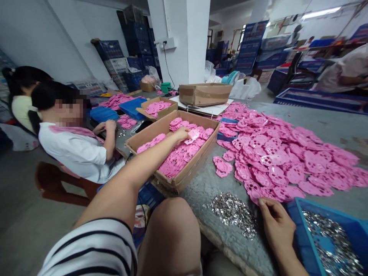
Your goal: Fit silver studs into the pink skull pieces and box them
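the left hand (183, 133) reaches out over the open cardboard box (184, 177), its grip curled down onto a pink piece (193, 135) lying on the stack; whether the fingers actually pinch it i cannot tell. all round that grip, more flat pink pieces fill the box in loose, leaning stacks. the right hand (275, 219) rests on the tabletop (330, 124), its grip pressed together on the near edge of the big pink pile (287, 161), which spreads away beyond it. just left of this grip lies a heap of small silver bits (232, 211); just right of it stands a blue tray (299, 237) holding more of them.

risk, as i judge it: the box overhangs the tabletop edge below the left grip, so a heavy push down could tip it. the stacks look slippery and could slide apart. the silver bits sit near the edge and could scatter if the right wrist brushes them.

the pink pieces look like thin, soft rubber or plastic, paw-shaped with raised pads, slightly glossy. the silver bits are tiny and shiny like metal. the tabletop is rough and grey. a seated person (74, 145) works beyond the left arm.
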A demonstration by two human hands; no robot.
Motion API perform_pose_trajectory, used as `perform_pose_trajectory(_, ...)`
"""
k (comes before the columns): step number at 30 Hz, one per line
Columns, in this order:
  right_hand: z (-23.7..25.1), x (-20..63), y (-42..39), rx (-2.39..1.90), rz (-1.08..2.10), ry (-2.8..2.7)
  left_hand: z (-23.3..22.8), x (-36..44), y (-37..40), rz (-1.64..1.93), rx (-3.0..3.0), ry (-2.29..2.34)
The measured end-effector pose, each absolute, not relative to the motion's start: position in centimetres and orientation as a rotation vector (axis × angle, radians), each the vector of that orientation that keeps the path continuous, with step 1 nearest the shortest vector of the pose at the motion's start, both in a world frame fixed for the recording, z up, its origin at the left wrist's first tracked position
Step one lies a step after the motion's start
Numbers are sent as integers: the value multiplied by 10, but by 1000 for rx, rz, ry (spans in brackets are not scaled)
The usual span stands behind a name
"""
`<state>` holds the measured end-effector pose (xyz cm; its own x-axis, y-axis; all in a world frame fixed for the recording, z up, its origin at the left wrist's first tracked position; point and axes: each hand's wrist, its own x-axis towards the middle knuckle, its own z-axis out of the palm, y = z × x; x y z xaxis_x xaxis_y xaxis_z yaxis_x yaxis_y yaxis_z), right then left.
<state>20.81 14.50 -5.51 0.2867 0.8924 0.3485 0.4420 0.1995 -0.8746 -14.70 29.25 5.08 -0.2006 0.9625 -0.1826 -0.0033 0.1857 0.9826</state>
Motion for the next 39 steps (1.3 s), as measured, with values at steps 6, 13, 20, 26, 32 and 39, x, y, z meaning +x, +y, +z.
perform_pose_trajectory(6,-57,209,146,-1406,486,-1336,62,-135,313,982,1276,1628)
perform_pose_trajectory(13,-57,208,146,-1404,487,-1331,59,-123,309,797,1549,1660)
perform_pose_trajectory(20,-57,208,145,-1407,531,-1329,58,-125,306,732,1791,1707)
perform_pose_trajectory(26,-55,204,144,-1385,521,-1316,59,-119,298,669,1989,1756)
perform_pose_trajectory(32,-56,201,142,-1324,509,-1333,69,-119,296,676,2153,1835)
perform_pose_trajectory(39,-62,200,143,-1268,497,-1364,96,-48,286,883,2541,1642)
